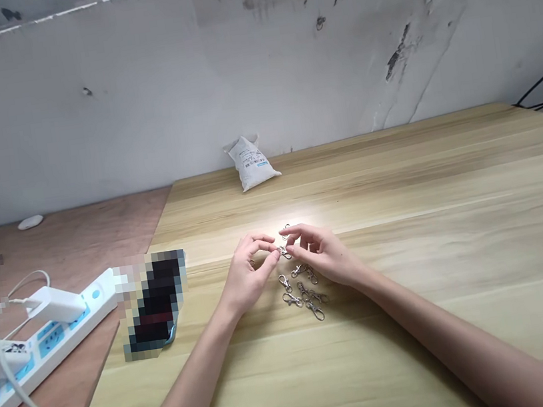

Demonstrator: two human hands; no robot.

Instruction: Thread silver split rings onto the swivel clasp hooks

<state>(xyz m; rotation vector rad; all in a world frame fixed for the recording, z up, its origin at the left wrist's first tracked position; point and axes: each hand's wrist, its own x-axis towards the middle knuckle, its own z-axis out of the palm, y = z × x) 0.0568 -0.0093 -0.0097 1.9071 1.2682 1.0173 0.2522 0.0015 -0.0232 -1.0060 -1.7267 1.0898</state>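
At the middle of the pale wood table [438, 348], what are the hands on?

Left hand [247, 277] and right hand [324, 253] meet in a narrow pinch on a small metal swivel clasp [283, 252].

And the others?

Loose clasps [303, 295] lie scattered on the near side of the hands, with another just beyond the fingers [285, 230]. I can't tell whether any are linked. None sits apart as finished.

Farther out?

A pixelated phone [157, 304] sits by the table's left edge, a white power strip [44, 350] lies on the plywood board [79, 240], and a white sack [251, 162] leans against the wall at the back edge.
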